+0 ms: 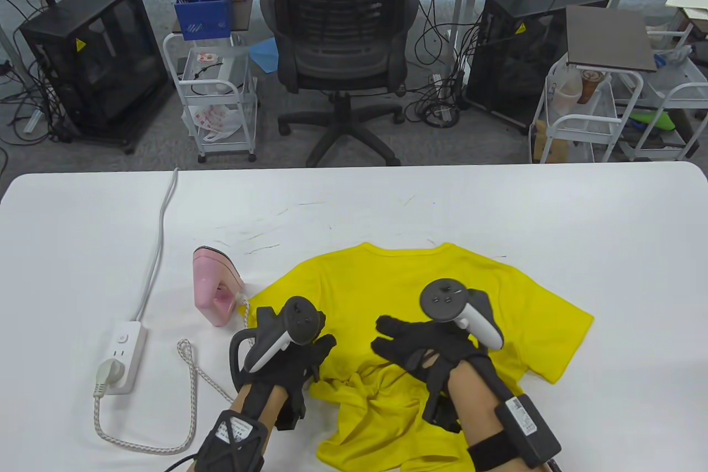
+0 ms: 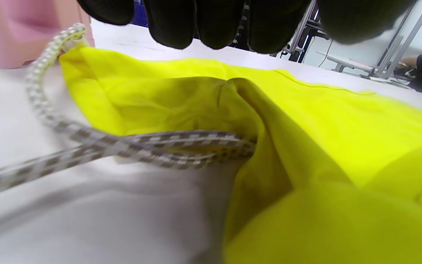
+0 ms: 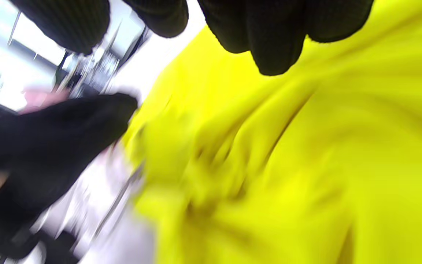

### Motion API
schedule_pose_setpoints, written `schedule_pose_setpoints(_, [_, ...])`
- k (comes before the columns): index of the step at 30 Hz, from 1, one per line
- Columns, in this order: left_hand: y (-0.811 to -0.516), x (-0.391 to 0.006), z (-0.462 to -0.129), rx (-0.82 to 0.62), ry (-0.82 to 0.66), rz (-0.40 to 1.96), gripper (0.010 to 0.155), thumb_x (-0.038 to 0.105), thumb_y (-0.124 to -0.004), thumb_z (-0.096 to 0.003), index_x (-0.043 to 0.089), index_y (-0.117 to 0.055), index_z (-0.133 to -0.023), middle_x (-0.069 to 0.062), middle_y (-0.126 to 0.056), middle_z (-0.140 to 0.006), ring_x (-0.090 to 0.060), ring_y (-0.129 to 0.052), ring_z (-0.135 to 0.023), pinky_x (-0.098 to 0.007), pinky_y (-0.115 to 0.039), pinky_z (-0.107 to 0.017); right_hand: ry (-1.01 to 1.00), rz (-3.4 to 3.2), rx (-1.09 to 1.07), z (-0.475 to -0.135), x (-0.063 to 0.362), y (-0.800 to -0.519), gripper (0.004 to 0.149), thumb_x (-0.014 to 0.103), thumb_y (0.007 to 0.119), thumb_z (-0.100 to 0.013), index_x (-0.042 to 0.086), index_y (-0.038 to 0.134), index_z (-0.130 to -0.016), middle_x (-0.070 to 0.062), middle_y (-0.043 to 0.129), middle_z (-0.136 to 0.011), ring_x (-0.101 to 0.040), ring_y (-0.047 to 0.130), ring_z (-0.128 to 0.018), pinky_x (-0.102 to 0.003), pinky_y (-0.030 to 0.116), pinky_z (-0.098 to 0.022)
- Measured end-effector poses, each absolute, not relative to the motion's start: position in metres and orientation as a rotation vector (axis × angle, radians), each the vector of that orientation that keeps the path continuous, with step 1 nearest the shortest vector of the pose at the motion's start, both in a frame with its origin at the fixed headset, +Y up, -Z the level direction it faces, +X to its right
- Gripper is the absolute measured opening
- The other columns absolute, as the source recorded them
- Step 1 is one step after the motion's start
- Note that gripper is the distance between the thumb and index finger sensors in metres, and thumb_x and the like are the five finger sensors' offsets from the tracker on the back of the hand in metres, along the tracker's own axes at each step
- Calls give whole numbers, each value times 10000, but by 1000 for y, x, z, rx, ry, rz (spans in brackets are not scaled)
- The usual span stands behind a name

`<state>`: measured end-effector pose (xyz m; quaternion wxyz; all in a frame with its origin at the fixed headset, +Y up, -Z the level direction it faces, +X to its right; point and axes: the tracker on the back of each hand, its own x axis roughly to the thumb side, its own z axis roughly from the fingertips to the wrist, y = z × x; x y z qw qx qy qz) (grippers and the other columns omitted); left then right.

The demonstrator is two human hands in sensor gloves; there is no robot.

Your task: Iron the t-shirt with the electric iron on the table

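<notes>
Yellow cotton t-shirt (image 1: 442, 317) is lying rumpled on the white counter (image 1: 608, 228), right of the pink electric iron (image 1: 214, 289). Left hand (image 1: 301, 356) and right hand (image 1: 426, 353), both spread open, are flattening it; smoothing should probably be working outward from the bunched near hem.

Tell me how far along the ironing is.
Early. Done: the pink iron is plugged into the power strip. In hand: both hands, left and right, are over the yellow t-shirt, whose lower part is bunched. Left: flattening it, picking up the iron, pressing.
</notes>
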<state>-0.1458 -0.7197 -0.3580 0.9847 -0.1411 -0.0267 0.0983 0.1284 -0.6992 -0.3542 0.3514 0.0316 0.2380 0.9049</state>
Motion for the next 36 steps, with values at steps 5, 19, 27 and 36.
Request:
schedule_pose_setpoints(5, [-741, -125, -389, -406, -49, 99, 495, 508, -758, -465, 354, -799, -934, 101, -726, -1080, -290, -732, -1079, -611, -555, -778, 518, 2753, -207, -380, 171, -740, 616, 573, 741, -448, 306, 625, -992, -164, 624, -1056, -454, 679, -874, -622, 586, -634])
schedule_pose_setpoints(19, [-781, -118, -460, -505, 141, 77, 823, 698, -663, -376, 462, -265, -1057, 103, -157, -1167, -294, -155, -1170, -644, -256, -816, 816, 2583, -289, -455, 201, -795, 813, 662, 694, -430, 445, 130, -974, 31, -89, -1019, -268, -134, -902, -580, 9, -645])
schedule_pose_setpoints(27, [-757, -119, -439, -412, -8, 102, 695, 580, -758, -420, 430, -513, -1053, 66, -397, -1180, -301, -389, -1180, -643, -362, -814, 468, 2813, -152, -432, 203, -758, 702, 553, 766, -415, 373, 432, -1006, -40, 324, -1108, -341, 268, -1019, -623, 317, -706])
schedule_pose_setpoints(36, [-772, -120, -425, -542, -45, 12, 860, 769, -666, -339, 472, -366, -1088, 76, -285, -1212, -307, -292, -1205, -656, -380, -820, 451, 2794, -176, -408, 218, -769, 609, 558, 765, -418, 334, 627, -967, -55, 548, -1082, -366, 531, -965, -623, 511, -675])
